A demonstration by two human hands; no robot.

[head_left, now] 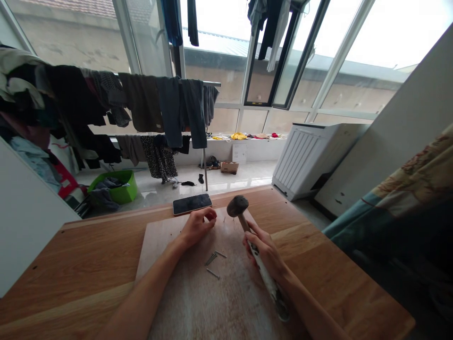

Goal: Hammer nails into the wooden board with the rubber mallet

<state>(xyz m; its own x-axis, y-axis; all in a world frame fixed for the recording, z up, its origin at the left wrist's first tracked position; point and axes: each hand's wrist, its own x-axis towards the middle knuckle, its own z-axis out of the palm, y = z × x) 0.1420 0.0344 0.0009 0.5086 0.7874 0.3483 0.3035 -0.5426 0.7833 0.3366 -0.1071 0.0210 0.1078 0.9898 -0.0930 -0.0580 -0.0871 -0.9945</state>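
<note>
My right hand (pixel 264 245) is wrapped round the worn, pale-patched handle of a hammer (pixel 260 264). Its dark, rounded head is raised over the far part of a wooden board (pixel 184 293). Beneath and beside the head, thin nails (pixel 224 219) stand upright in the board. My left hand (pixel 198 225) rests at the board's far side, just left of those nails, with fingers curled together; whatever is between the fingertips is hidden. Several loose nails (pixel 211 258) lie on the board between my forearms, one (pixel 213 273) apart from the others.
The board lies on a wooden table (pixel 88 264). A phone (pixel 192 204) lies by the table's far edge. Beyond are a rack of clothes (pixel 141 101), a green tub (pixel 120 186) and a white ribbed appliance (pixel 300 156). A curtain (pixel 389 203) hangs at right.
</note>
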